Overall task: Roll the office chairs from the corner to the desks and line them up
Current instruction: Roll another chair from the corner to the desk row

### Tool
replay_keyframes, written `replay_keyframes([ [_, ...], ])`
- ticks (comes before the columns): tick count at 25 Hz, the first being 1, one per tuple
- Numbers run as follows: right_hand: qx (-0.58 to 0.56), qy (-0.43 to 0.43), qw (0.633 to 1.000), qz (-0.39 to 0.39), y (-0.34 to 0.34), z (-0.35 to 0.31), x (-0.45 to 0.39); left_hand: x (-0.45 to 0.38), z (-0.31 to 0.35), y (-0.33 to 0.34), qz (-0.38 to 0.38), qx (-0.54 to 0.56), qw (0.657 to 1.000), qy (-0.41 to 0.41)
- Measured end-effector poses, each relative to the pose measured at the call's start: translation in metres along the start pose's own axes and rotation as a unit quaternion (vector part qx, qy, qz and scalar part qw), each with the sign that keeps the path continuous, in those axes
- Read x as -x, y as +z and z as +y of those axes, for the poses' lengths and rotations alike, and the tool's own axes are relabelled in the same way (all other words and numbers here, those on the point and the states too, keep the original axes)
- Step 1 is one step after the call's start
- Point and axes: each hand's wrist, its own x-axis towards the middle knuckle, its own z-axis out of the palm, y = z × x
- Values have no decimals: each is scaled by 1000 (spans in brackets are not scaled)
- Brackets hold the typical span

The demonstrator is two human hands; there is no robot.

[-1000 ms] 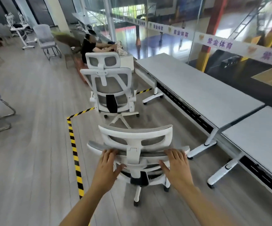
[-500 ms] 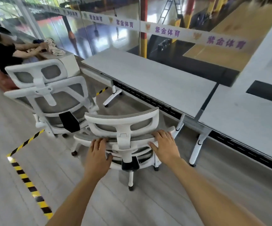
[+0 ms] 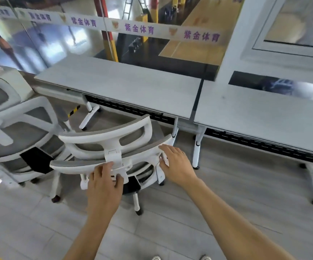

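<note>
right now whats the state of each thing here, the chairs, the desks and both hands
near chair: upright, back toward the camera, facing the left desk, not yet tucked under
second chair: upright at left, close beside the near chair, nobody touching it
left desk: top bare
right desk: butted against the left desk
left hand: gripping the near chair's back frame at the centre
right hand: on the right end of the backrest
</note>
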Motion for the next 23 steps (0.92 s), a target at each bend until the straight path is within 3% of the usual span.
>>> replay_keyframes([
  [6,-11,64,988,139,-76,29,106,46,119,7,-24,26,978,204],
  [13,16,155,958,242,-187,117,284,164,278,47,-90,65,932,345],
  [23,51,316,862,393,-315,255,565,380,521,141,-192,115,813,538],
])
